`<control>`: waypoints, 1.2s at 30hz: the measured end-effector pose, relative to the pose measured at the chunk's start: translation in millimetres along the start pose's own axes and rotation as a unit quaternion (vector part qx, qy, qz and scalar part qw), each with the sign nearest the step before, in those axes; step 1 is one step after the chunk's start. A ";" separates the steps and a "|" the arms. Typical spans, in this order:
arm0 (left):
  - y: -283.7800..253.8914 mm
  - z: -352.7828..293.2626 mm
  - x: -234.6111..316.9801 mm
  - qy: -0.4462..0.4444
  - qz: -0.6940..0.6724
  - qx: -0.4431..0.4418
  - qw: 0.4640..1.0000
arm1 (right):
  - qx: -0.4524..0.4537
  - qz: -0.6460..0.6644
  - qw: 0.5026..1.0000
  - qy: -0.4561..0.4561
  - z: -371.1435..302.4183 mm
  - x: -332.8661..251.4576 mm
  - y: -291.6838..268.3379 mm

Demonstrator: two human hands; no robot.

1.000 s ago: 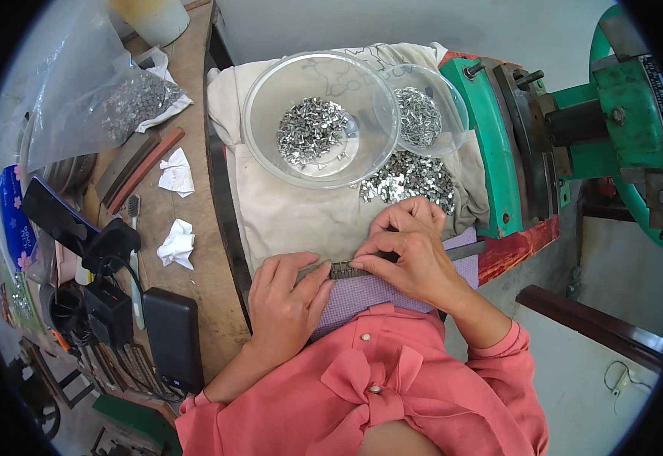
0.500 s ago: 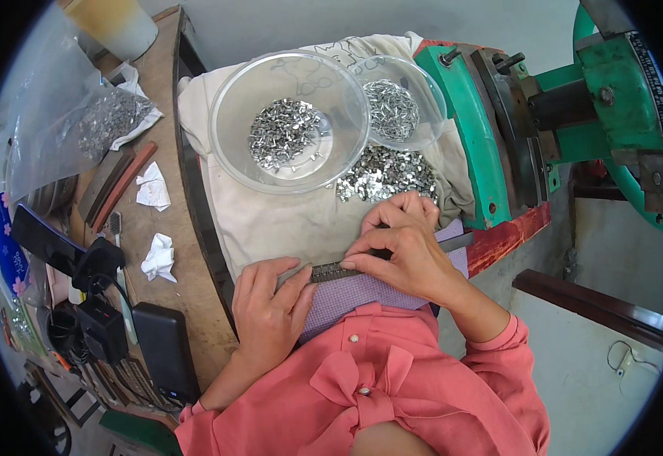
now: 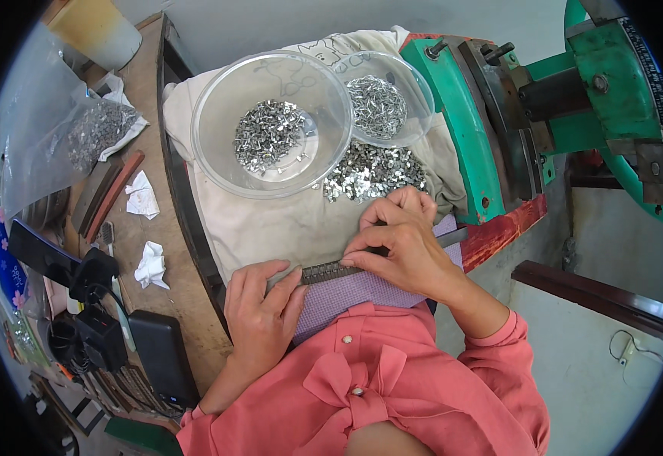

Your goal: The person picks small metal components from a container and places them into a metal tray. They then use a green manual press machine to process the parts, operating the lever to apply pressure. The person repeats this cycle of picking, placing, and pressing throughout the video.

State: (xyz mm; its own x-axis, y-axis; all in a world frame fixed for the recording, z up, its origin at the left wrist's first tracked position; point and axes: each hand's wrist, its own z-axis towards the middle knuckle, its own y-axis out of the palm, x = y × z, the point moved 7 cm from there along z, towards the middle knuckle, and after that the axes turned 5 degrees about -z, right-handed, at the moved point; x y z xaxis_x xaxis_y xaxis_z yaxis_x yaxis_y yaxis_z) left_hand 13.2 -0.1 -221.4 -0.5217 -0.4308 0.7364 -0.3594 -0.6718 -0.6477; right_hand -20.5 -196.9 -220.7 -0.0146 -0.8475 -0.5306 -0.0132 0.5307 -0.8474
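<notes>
A narrow dark metal strip with a row of small slots or teeth (image 3: 322,272) lies across a purple checked cloth (image 3: 333,296). My left hand (image 3: 261,311) is closed on the strip's left end, between thumb and fingers. My right hand (image 3: 404,247) is bent over the strip farther right, its thumb and fingertips pinched together at it. Whether a tiny part sits in that pinch is hidden. Just beyond my right hand is a loose heap of small shiny metal pieces (image 3: 373,173).
A large clear tub (image 3: 208,163) and a smaller clear tub (image 3: 425,102) hold small metal parts. A green machine (image 3: 453,129) stands at the right. On the wooden bench (image 3: 183,319) at left lie a black power bank (image 3: 163,357), crumpled tissues (image 3: 150,266) and a plastic bag (image 3: 50,129).
The whole view has shifted slightly. My hands are a little farther apart, with more of the slotted strip showing between them. Both remain at the strip.
</notes>
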 end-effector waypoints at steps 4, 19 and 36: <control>-0.4 -1.2 -0.1 -0.006 -0.001 -0.001 1.000 | -0.018 -0.004 1.000 0.012 -3.3 4.7 -4.7; 1.1 -0.9 -0.6 0.001 0.002 -0.004 1.000 | -0.003 -0.023 1.000 0.007 -5.3 5.6 -9.0; 1.3 -2.0 -0.9 -0.013 -0.002 -0.005 1.000 | -0.010 -0.018 1.000 0.016 -7.6 11.4 -17.0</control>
State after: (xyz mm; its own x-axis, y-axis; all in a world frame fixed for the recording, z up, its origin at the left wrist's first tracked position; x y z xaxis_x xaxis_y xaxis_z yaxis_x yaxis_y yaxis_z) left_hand 11.6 0.6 -223.3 -0.4997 -0.4442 0.7436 -0.3684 -0.6680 -0.6466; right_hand -28.0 -215.6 -212.2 -0.0465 -0.8656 -0.4986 -0.0334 0.5002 -0.8653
